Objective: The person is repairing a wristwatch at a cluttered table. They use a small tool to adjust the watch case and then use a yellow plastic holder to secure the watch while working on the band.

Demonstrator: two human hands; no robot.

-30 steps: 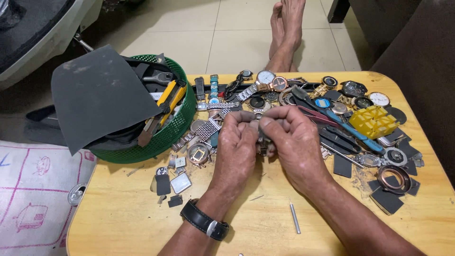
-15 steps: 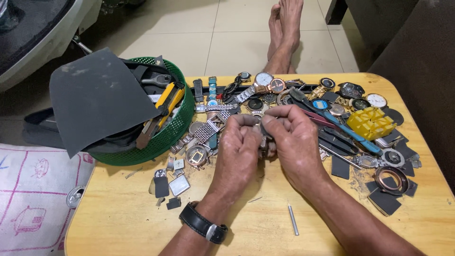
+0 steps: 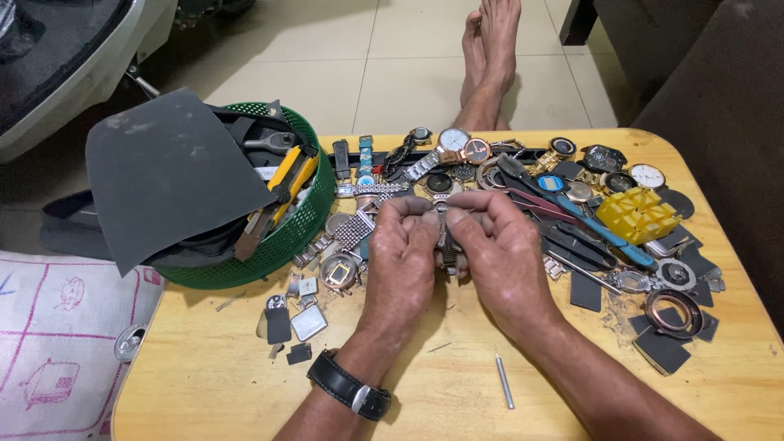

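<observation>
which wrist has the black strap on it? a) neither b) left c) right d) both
b) The black strap circles the wrist of the left hand, while the wrist of the right hand is bare; both hands pinch a small watch part between them.

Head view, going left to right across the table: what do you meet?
Dark sandpaper sheet → green basket → left hand → small watch part pinched by both hands → right hand → yellow block.
</observation>
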